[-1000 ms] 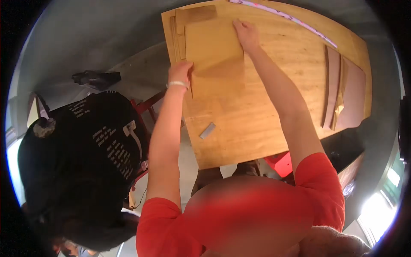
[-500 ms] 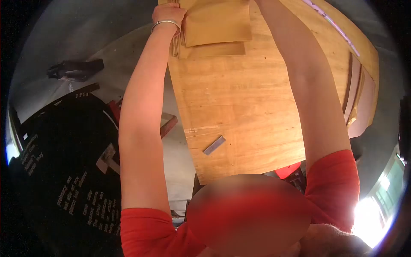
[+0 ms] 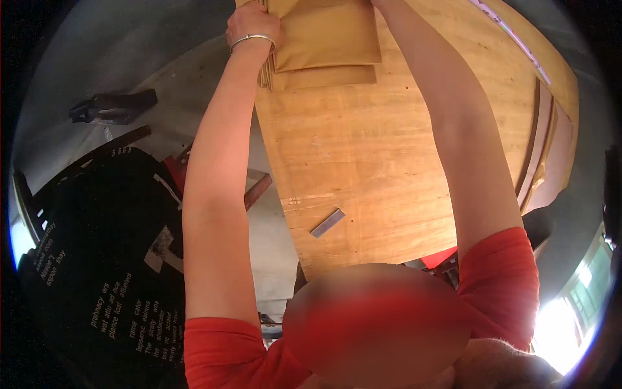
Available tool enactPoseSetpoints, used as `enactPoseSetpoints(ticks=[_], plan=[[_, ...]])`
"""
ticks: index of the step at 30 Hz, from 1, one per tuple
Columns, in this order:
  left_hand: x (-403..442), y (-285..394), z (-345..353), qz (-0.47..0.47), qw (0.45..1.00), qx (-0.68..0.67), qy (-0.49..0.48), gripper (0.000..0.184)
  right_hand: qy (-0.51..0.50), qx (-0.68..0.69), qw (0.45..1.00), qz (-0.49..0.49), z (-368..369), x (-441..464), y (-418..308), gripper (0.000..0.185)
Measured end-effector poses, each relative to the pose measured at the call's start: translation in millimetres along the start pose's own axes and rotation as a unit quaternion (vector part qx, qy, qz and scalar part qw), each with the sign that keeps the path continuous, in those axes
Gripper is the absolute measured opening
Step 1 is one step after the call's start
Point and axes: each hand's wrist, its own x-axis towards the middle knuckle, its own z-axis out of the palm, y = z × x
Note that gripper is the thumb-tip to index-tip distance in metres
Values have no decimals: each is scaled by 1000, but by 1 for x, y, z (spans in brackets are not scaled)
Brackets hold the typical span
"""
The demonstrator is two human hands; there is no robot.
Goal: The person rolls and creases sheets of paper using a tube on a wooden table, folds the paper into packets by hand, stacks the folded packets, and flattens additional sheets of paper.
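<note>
At the top of the head view, a stack of brown paper pieces (image 3: 327, 35), like kraft envelopes or bags, lies on a plywood table (image 3: 369, 155). My left hand (image 3: 254, 23), with a silver bangle (image 3: 254, 37) at its wrist, is closed at the stack's left edge. Its fingers curl around the layered paper there, partly hidden. My right hand (image 3: 383, 2) reaches to the stack's right side, but the frame's top edge cuts off nearly all of it, so its fingers are hidden.
A small grey metal bar (image 3: 328, 222) lies on the near part of the table. More brown sheets (image 3: 551, 155) sit along the right edge, beside a pinkish strip (image 3: 512, 39). Black cloth with white lettering (image 3: 97, 259) covers something at left. A dark object (image 3: 115, 106) lies on the floor.
My left hand has shifted slightly left and down. My right forearm has moved a little left, its hand further along the top edge. The paper stack looks nearly the same.
</note>
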Motion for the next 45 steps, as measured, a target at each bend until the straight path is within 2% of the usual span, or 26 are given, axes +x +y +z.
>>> enactPoseSetpoints(ticks=[1,2,6,8,9,11,14,16,17,19,24,26,28,29,30,32,33,34,36,38,39,40,41,42,44,45], plan=[[3,-1,2,-10,1000,-11,-9,32,13,37,998,-50,-1,-4,-4,43],[4,-3,4,-10,1000,-11,-9,32,13,36,998,-50,-6,-12,-7,43],[12,-4,8,-5,1000,-25,5,31,-98,-22,975,-199,-67,-89,-53,46],[13,-1,3,-7,1000,-12,-5,31,-126,-52,947,-291,-86,-123,-66,32],[11,0,-1,-8,1000,-25,-2,31,-126,-50,948,-289,-92,-138,-74,32],[10,0,1,-7,999,-36,-1,32,-217,-106,913,-328,-98,-161,-86,48],[17,-2,-2,-5,996,-90,6,28,-218,-154,909,-319,-86,-175,-92,53],[18,0,-12,-32,985,-136,-97,25,-213,-159,911,-316,-80,-179,-91,54],[19,-3,-7,-33,986,-135,-97,25,-207,-165,912,-314,-78,-180,-91,55],[23,-10,3,-79,914,-391,-80,25,-198,-173,910,-321,-78,-180,-92,54],[20,-17,-11,-97,875,-449,-152,33,-154,-194,901,-357,-83,-178,-92,45],[8,-19,-14,-101,869,-453,-169,33,-143,-202,875,-417,-85,-179,-87,37],[-18,-12,-20,-101,859,-480,-148,22,-156,-191,875,-418,-87,-184,-90,35],[-23,-14,-18,-103,895,-409,-147,27,-168,-181,874,-418,-87,-187,-91,33],[-28,-14,-16,-103,895,-408,-147,27,-168,-181,874,-418,-86,-192,-88,33],[-37,-13,-12,-57,975,-202,-73,31,-196,-183,877,-400,-83,-197,-89,33],[-44,-14,-11,-4,990,-138,-2,38,-195,-183,876,-402,-86,-197,-93,33],[-48,-17,-10,-2,990,-139,1,38,-222,-164,885,-375,-94,-198,-97,32],[-48,-20,-10,16,993,-94,67,48,-240,-147,892,-355,-107,-194,-107,32],[-50,-21,-7,13,990,-109,88,48,-191,-125,941,-249,-123,-196,-105,41],[-49,-28,0,15,966,-249,68,46,-192,-127,941,-249,-126,-197,-98,41],[-51,-35,9,17,921,-385,46,45,-146,-64,978,-135,-127,-201,-88,45],[-55,-38,16,19,921,-387,47,45,-96,0,995,-19,-127,-204,-80,50],[-61,-41,20,47,907,-414,53,46,-93,0,995,-21,-123,-208,-75,50],[-69,-44,26,78,892,-441,58,48,-60,157,979,112,-110,-217,-69,54],[-75,-41,29,91,901,-420,60,48,-56,156,980,111,-105,-220,-70,54]])
